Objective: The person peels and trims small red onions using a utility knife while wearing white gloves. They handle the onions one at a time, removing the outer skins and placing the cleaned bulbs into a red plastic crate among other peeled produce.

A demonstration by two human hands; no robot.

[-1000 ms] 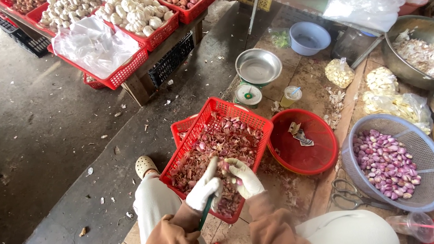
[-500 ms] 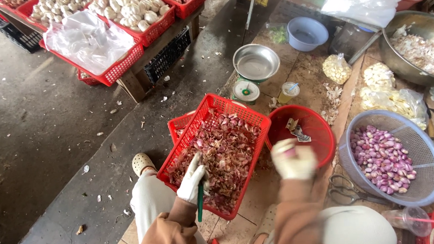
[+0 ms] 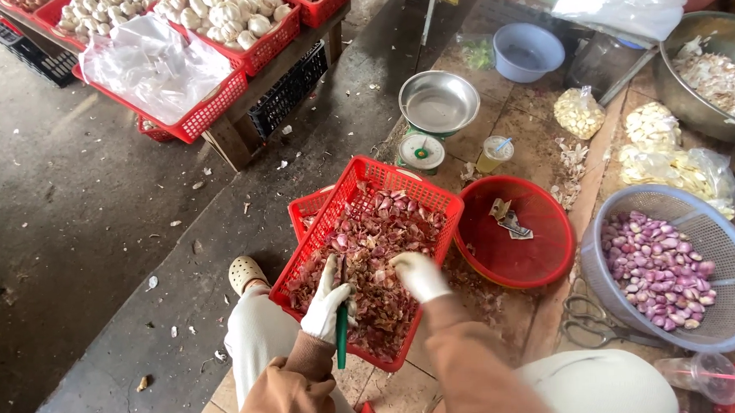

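The left hand wears a white glove. It is closed around a small knife with a green handle. The handle pokes down out of the fist, and the blade is hidden by the glove. The right hand wears a white glove too. Its fingers are curled down into a pile of shallot skins, but I cannot tell if it holds anything.

Both hands are over a red plastic basket. The basket is tilted, and it is full of the dry purple and brown skins. Another red basket sits under it.

Just to the right of the basket is a round red bowl with a few scraps in it. Further right is a grey strainer full of peeled purple shallots. A pair of scissors lies on the ground in front of the strainer.

Behind the basket stands a small green scale with a shiny metal pan. A plastic cup with a straw stands next to it. A blue bowl is further back. At the top left, red crates hold white garlic.
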